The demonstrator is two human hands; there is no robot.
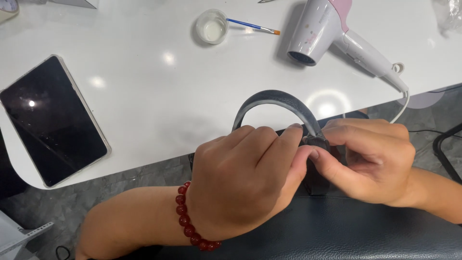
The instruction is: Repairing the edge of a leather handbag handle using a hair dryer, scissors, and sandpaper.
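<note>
At the far left a dark tablet (52,120) lies flat on the white bench (154,96), slanted, its screen blank, well apart from the hands. Further right, near the bench's far edge, a small clear cup (212,26) stands with a thin blue-handled brush (252,26) just beside it, bristles pointing right.

The left hand (240,180), a red bead bracelet (190,226) on its wrist, is curled over the near end of a dark grey bag handle (276,101). The handle arches up and away from the person over the bench edge, its span running left to right, and its right foot comes down between the two hands. There the left thumb and the right hand (370,161) meet, fingers pinching the handle's base at a dark fitting (315,143); both hands are closed on it, the right one nearer the joint. Below lies the dark bag body (337,231), on the person's lap as far as I can tell.

Beyond, to the right, a white and pink hair dryer (327,31) rests on the bench, nozzle toward the person, its cord (402,103) dropping off the edge near the right hand. Nothing lies between the hands and the handle.
</note>
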